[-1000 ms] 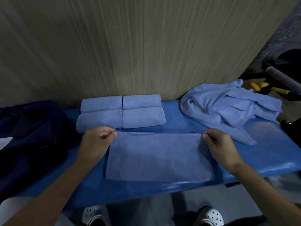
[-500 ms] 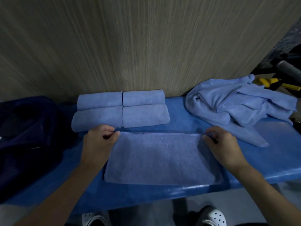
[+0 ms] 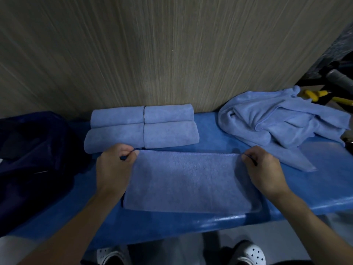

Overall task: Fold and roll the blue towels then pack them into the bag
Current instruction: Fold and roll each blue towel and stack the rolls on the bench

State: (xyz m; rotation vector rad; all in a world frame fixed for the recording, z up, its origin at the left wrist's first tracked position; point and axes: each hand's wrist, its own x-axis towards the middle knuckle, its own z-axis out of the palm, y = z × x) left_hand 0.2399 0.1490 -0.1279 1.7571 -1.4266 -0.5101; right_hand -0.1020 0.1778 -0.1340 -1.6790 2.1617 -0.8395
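Left hand (image 3: 114, 169) and right hand (image 3: 264, 171) each pinch a far corner of the folded towel (image 3: 187, 180) at the worktop's (image 3: 219, 224) front edge; keep both corners level, edges aligned.

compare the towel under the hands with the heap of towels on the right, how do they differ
The flat towel lies smooth as a neat rectangle; the heap is crumpled. The left hand and right hand pinch the flat towel's far corners; no hand touches the heap. Both are light blue cloth on the blue bench.
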